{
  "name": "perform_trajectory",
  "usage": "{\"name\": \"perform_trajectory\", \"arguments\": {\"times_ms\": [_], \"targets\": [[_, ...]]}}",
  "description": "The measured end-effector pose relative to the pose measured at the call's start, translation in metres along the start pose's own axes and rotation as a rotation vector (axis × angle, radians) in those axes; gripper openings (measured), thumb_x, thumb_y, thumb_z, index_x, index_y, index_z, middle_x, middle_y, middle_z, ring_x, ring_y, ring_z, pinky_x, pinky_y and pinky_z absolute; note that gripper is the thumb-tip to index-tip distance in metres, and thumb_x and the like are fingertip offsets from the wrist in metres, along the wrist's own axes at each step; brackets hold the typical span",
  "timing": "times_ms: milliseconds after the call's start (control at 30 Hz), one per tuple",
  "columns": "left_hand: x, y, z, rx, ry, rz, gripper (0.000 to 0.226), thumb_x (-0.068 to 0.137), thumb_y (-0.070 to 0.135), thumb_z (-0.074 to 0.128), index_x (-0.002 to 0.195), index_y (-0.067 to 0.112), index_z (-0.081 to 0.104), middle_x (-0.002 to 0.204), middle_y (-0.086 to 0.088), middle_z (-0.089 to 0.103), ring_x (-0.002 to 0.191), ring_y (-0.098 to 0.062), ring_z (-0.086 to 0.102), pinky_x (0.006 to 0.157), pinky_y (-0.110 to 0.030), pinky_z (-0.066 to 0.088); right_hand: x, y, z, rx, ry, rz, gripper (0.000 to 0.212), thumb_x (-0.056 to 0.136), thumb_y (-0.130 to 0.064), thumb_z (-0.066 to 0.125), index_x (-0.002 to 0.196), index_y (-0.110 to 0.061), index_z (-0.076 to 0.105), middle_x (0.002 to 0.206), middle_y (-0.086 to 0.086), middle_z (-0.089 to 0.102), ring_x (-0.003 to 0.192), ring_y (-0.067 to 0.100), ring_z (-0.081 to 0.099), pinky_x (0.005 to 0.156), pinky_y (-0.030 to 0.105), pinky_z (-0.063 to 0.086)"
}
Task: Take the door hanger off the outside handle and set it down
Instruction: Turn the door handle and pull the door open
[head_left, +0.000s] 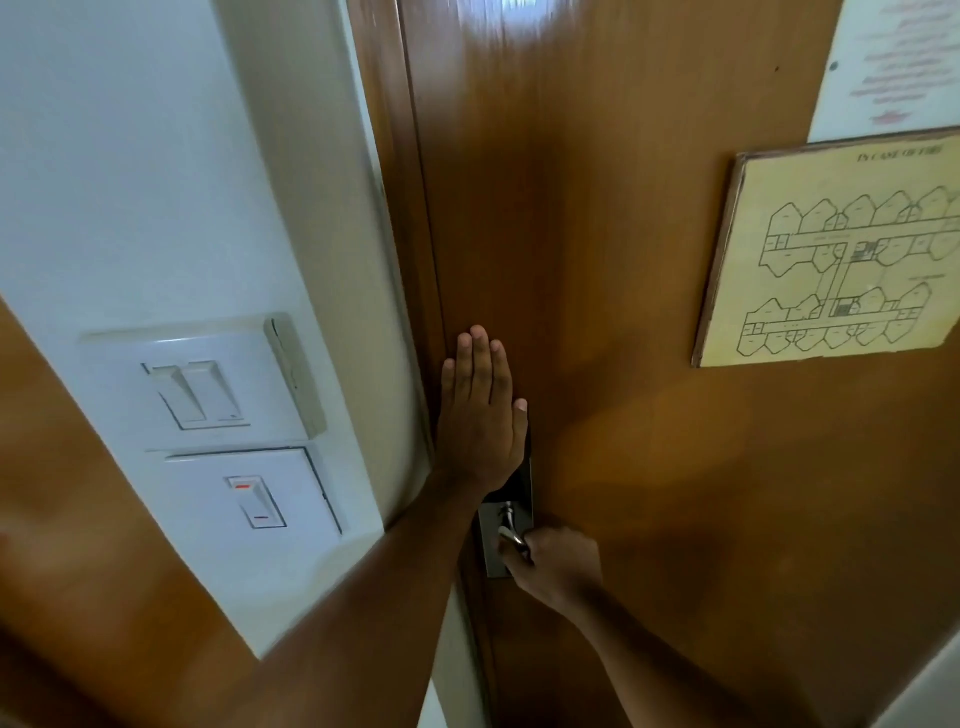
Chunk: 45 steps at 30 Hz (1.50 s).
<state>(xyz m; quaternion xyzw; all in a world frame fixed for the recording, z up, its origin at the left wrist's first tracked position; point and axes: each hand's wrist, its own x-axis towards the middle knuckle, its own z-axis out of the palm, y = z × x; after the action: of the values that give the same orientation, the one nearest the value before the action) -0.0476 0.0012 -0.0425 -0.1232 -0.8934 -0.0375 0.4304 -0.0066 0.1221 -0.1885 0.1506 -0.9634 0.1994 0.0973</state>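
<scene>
I face the inner side of a brown wooden door (623, 312), seen in the head view. My left hand (480, 410) lies flat on the door near its left edge, fingers together and pointing up, just above the lock plate (491, 530). Lower down, my right hand (558, 569) is closed around the silver lever handle (511, 535). No door hanger is in view; the outside handle is hidden behind the door.
The door frame (395, 156) runs along the door's left edge. On the white wall to the left sit a double light switch (195, 392), a single switch (254, 501) and a beige card holder (296, 374). A floor-plan plaque (841, 254) and a notice (893, 62) hang on the door.
</scene>
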Motion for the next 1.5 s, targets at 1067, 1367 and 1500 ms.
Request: {"name": "perform_trajectory", "arguments": {"times_ms": [1067, 1367, 1500], "targets": [[-0.130, 0.056, -0.115, 0.014, 0.192, 0.214, 0.071, 0.101, 0.037, 0.030, 0.154, -0.004, 0.007, 0.157, -0.026, 0.018, 0.154, -0.034, -0.004, 0.126, -0.044, -0.005, -0.183, -0.011, -0.052, -0.016, 0.178, -0.017, 0.075, 0.085, -0.083, 0.035, 0.045, -0.019, 0.038, 0.037, -0.009, 0.023, 0.031, 0.005, 0.024, 0.040, 0.019, 0.013], [-0.168, 0.095, -0.156, -0.054, 0.403, 0.256, 0.072, 0.102, 0.043, 0.029, 0.154, -0.004, 0.012, 0.161, -0.029, 0.014, 0.153, -0.040, 0.008, 0.125, -0.051, 0.009, -0.256, -0.003, -0.084, -0.009, 0.188, -0.037, 0.073, 0.083, -0.084, 0.031, 0.042, -0.023, 0.027, 0.036, -0.010, 0.019, 0.030, 0.003, 0.021, 0.040, 0.018, 0.012], [-0.185, 0.120, -0.183, -0.244, 0.443, 0.162, 0.075, 0.101, 0.043, 0.031, 0.154, -0.003, 0.005, 0.156, -0.035, 0.016, 0.152, -0.044, 0.006, 0.124, -0.054, 0.010, -0.297, 0.003, -0.095, 0.039, 0.275, -0.057, 0.069, 0.084, -0.082, 0.033, 0.041, -0.031, 0.016, 0.034, -0.012, 0.011, 0.026, 0.001, 0.021, 0.038, 0.013, 0.007]]}}
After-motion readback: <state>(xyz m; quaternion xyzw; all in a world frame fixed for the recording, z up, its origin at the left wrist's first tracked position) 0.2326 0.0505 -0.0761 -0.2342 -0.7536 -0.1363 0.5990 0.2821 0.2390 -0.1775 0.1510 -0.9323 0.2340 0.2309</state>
